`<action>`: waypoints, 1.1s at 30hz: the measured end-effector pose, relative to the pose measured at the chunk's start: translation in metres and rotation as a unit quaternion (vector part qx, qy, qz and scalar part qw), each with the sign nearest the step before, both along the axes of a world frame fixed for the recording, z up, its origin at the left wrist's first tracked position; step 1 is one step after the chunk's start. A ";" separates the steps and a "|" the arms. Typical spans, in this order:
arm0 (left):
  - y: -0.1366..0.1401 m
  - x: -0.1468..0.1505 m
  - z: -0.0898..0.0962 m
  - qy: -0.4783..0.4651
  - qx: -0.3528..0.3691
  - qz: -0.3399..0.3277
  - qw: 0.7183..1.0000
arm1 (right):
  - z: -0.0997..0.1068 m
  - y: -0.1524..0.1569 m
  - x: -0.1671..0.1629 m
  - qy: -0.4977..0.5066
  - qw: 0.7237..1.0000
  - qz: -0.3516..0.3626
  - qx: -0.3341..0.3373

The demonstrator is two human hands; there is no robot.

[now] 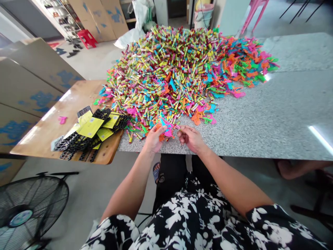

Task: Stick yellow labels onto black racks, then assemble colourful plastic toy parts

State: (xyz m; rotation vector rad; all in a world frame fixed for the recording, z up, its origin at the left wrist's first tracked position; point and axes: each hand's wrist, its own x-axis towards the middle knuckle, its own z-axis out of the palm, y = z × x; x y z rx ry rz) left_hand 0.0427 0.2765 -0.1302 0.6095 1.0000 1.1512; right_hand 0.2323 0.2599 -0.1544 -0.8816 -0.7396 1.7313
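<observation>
My left hand is closed on a small bunch of flat plastic toy pieces in pink, blue and orange, just above the table's front edge. Close to its right, my right hand is closed in a pinch on a small pinkish tube, whose tip points toward the bunch. The fingers partly cover the tube. Right behind both hands rises a large heap of small coloured tubes with yellow, pink and blue parts. Loose plastic pieces, such as an orange one, lie at its near edge.
More bright plastic pieces are heaped at the right on the grey speckled table. On the wooden board at left lie black plastic racks with yellow cards and a pink piece. A fan stands at lower left, cardboard boxes behind.
</observation>
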 end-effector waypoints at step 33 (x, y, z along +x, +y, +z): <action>0.001 0.033 -0.021 -0.073 -0.081 -0.132 0.985 | 0.010 -0.001 0.067 0.056 0.989 -0.098 -0.091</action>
